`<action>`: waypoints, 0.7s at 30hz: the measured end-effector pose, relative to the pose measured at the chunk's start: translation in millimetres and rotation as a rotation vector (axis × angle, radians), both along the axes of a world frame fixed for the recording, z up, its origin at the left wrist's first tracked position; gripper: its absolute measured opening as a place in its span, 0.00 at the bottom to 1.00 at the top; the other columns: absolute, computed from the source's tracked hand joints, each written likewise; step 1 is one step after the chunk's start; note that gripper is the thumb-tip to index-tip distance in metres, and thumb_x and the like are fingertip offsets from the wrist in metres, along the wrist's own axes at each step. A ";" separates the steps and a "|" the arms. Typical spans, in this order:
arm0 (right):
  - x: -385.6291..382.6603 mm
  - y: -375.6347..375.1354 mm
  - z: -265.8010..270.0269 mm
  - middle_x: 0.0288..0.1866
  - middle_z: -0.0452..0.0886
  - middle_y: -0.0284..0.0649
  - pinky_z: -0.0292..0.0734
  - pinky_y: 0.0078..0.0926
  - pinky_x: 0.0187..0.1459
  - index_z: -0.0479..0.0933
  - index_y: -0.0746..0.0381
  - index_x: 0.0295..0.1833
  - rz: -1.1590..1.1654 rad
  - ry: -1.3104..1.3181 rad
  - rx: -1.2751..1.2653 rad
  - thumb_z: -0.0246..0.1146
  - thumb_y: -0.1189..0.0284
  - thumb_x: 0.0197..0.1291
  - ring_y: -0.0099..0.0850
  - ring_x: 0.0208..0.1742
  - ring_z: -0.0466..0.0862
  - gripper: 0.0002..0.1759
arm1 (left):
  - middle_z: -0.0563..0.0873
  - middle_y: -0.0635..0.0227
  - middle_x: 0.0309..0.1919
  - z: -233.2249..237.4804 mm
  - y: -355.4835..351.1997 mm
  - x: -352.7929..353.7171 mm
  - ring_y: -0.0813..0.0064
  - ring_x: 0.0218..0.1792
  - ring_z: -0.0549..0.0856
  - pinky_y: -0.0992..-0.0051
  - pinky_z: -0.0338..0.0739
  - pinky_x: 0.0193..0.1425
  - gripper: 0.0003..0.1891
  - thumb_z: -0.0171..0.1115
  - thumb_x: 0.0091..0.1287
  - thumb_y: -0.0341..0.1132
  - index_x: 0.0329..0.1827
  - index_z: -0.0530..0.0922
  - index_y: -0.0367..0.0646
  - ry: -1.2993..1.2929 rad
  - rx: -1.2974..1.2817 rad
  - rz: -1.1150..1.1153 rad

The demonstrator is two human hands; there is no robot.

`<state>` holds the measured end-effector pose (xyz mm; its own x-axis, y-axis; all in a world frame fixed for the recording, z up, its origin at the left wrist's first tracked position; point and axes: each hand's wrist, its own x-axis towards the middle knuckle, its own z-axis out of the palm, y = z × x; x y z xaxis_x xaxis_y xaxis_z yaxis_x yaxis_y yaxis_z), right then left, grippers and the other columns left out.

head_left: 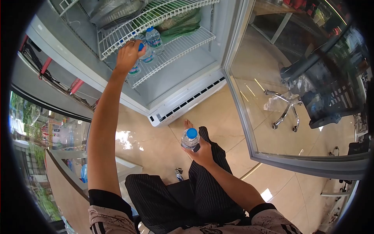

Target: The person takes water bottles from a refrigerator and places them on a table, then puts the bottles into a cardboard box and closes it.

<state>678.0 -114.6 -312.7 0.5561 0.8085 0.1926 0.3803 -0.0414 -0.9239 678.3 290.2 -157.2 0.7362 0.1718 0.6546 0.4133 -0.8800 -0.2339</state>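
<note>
My left hand [129, 54] reaches into the open fridge at the lower wire shelf [175, 52]. Its fingers close round the top of a small water bottle [147, 57], whose blue cap shows beside my thumb. Another water bottle [154, 39] with a blue cap stands just behind it, and one more [134, 69] is partly hidden under my hand. Above my lap, my right hand [202, 153] is wrapped round an upright clear bottle [190, 139] with a blue cap.
Bagged greens [181, 25] lie on the fridge shelves, under and beside an upper wire shelf [156, 17]. The glass door [249, 117] stands swung out to the right. A wheeled office chair [327, 101] shows through the glass. A wooden panel [64, 187] is at the lower left.
</note>
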 end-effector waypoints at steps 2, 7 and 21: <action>0.1 -0.5 -3.5 0.69 0.64 0.48 0.78 0.30 0.49 0.58 0.64 0.69 0.002 -0.009 -0.001 0.71 0.69 0.46 0.44 0.55 0.79 0.44 | 0.83 0.60 0.32 1.1 3.1 -0.9 0.58 0.35 0.84 0.63 0.79 0.33 0.13 0.66 0.57 0.39 0.40 0.77 0.43 0.019 -0.052 0.044; 0.0 -0.6 -4.6 0.68 0.67 0.48 0.79 0.31 0.47 0.59 0.65 0.68 0.031 -0.023 -0.013 0.72 0.69 0.46 0.44 0.53 0.80 0.44 | 0.84 0.56 0.36 5.1 16.5 -5.0 0.53 0.38 0.84 0.59 0.77 0.40 0.20 0.57 0.64 0.52 0.50 0.76 0.49 0.117 -0.381 0.223; -3.2 1.6 -7.9 0.48 0.81 0.51 0.80 0.32 0.40 0.66 0.65 0.62 0.029 -0.075 0.019 0.72 0.67 0.47 0.44 0.43 0.84 0.37 | 0.81 0.56 0.50 19.3 8.0 -8.7 0.53 0.50 0.81 0.57 0.75 0.52 0.23 0.44 0.72 0.54 0.62 0.70 0.53 0.250 -0.496 0.347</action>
<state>674.8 -113.1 -320.6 0.5161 0.8197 0.2486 0.4496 -0.0122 -0.8931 669.7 298.2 -137.9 0.7036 0.6641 0.2528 0.6782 -0.7338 0.0397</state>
